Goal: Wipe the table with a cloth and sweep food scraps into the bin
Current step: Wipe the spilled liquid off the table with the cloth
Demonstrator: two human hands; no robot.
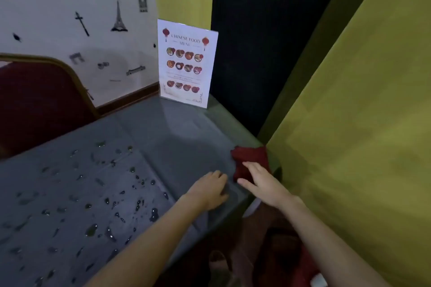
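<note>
Head view. Right hand (261, 184): fingers straight and spread, fingertips on the near edge of the red cloth (250, 161); grips nothing. Left hand (211, 190): flat on the grey table (163, 128), fingers loosely extended, just left of the cloth. Cloth lies at the table's right edge, against the yellow wall (361, 123). Wet droplets (112, 205) scattered over the near-left tabletop. Menu card (186, 63) upright at the far corner. Red chair (42, 105) at far left.
</note>
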